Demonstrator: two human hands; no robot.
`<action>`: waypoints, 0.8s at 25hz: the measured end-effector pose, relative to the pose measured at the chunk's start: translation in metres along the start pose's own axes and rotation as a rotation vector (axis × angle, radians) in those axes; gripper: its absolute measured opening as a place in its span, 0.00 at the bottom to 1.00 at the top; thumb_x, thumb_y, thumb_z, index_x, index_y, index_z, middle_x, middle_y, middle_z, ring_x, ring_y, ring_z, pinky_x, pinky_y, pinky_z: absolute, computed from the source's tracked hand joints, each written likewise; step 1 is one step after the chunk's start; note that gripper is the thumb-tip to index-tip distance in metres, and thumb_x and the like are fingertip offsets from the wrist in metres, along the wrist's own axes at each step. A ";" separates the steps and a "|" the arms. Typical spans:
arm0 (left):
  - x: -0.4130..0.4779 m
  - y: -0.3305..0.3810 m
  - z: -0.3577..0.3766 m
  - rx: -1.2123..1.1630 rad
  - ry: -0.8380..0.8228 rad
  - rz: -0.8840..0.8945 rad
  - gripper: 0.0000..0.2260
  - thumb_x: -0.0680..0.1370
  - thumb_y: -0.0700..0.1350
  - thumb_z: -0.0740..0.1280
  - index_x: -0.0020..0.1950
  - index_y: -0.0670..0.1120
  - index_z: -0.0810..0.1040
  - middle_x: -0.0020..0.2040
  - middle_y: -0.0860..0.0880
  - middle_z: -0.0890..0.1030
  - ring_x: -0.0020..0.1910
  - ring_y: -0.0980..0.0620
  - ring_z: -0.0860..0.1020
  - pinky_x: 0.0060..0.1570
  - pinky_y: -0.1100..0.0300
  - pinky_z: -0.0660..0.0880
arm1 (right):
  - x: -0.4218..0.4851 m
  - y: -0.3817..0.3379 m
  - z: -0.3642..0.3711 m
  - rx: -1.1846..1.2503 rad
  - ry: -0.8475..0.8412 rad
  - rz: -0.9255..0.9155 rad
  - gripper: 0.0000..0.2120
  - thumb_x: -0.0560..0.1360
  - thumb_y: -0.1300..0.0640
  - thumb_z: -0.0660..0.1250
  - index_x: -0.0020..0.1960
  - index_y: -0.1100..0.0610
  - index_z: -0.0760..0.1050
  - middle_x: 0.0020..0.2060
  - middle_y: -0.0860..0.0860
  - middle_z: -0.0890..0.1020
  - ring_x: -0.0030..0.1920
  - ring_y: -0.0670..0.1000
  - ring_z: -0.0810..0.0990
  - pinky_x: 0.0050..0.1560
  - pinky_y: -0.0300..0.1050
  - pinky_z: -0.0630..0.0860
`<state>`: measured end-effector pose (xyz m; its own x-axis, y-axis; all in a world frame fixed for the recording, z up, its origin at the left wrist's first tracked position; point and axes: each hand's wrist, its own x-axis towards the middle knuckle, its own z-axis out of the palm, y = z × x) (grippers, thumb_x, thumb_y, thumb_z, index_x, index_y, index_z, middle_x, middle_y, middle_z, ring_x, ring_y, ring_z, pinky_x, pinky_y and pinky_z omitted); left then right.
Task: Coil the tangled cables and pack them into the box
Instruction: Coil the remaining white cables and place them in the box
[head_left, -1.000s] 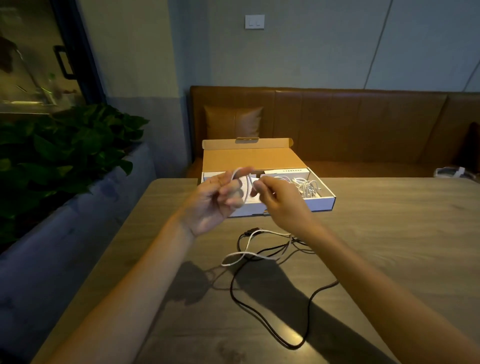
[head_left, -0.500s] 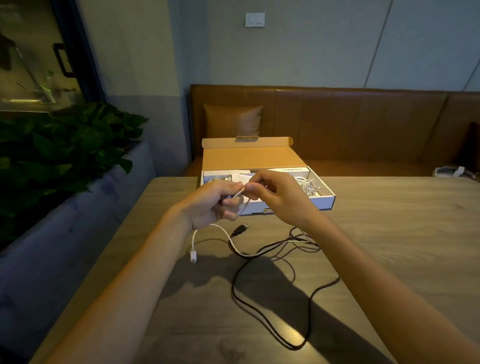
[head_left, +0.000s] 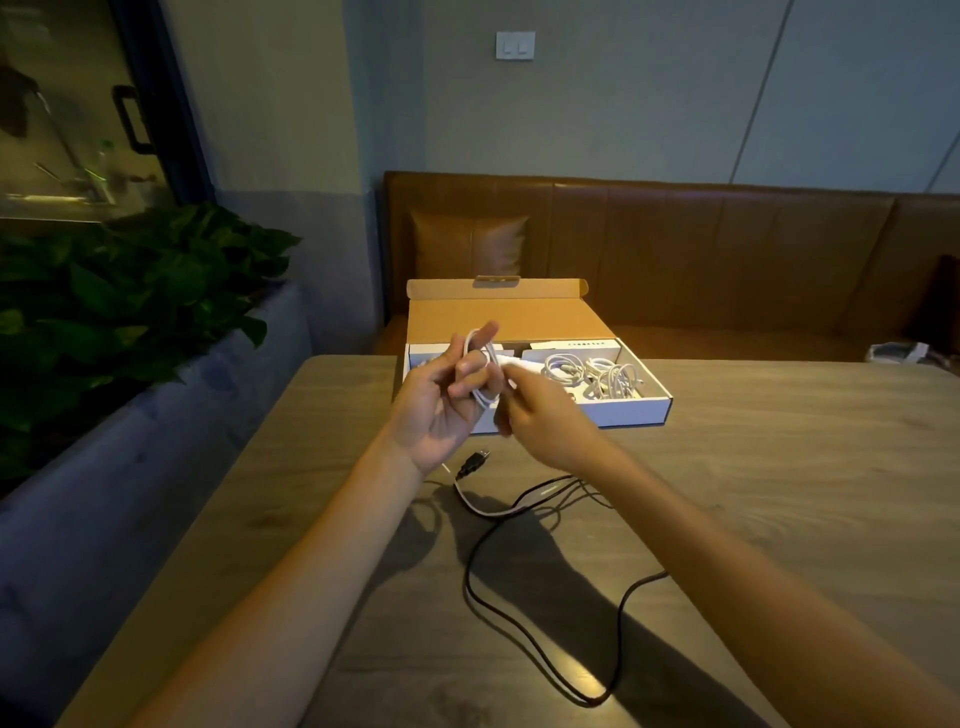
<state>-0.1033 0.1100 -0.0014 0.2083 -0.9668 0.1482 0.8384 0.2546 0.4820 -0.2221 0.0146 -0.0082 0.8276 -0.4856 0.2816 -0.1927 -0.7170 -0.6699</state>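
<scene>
Head view, near to far. Long thin black cable (head_left: 519, 623) lies slack and uncoiled on the grey wood-grain desk (head_left: 779, 493), its plug just below your wrists. Thin white cable (head_left: 483, 400): half a second ago its connector dangled under your left wrist. Now that end is out of sight and loops sit round the fingers of your left hand (head_left: 441, 410), which curl to hold them. Your right hand (head_left: 545, 421) pinches the strand beside the loops. One white tail trails on the desk. Judgement: winding is advancing, coil unfinished. Beyond, the white cardboard box (head_left: 634, 413), lid open, holds coiled white cables (head_left: 592, 374).
</scene>
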 end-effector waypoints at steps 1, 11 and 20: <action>0.003 -0.001 0.001 0.036 0.031 0.049 0.17 0.86 0.44 0.55 0.66 0.36 0.75 0.35 0.47 0.76 0.30 0.55 0.77 0.56 0.55 0.81 | -0.003 0.000 0.005 -0.065 -0.097 0.031 0.09 0.84 0.60 0.57 0.58 0.57 0.75 0.42 0.51 0.81 0.40 0.47 0.79 0.44 0.43 0.75; -0.003 0.026 -0.010 1.356 0.034 -0.082 0.17 0.87 0.46 0.53 0.56 0.44 0.81 0.33 0.46 0.74 0.31 0.53 0.73 0.40 0.57 0.78 | 0.018 -0.006 -0.048 0.001 0.130 -0.158 0.09 0.77 0.49 0.70 0.49 0.55 0.82 0.32 0.52 0.79 0.30 0.46 0.71 0.31 0.39 0.67; 0.013 0.013 -0.007 0.895 0.156 0.269 0.16 0.86 0.47 0.56 0.68 0.43 0.75 0.41 0.51 0.83 0.43 0.56 0.83 0.56 0.61 0.76 | 0.003 -0.006 -0.003 -0.237 -0.085 -0.104 0.12 0.84 0.53 0.61 0.52 0.55 0.82 0.34 0.44 0.79 0.32 0.43 0.74 0.35 0.38 0.67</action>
<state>-0.0864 0.1006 0.0006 0.4581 -0.8485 0.2648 0.0685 0.3307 0.9412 -0.2206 0.0160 -0.0014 0.8886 -0.3667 0.2755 -0.2139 -0.8627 -0.4583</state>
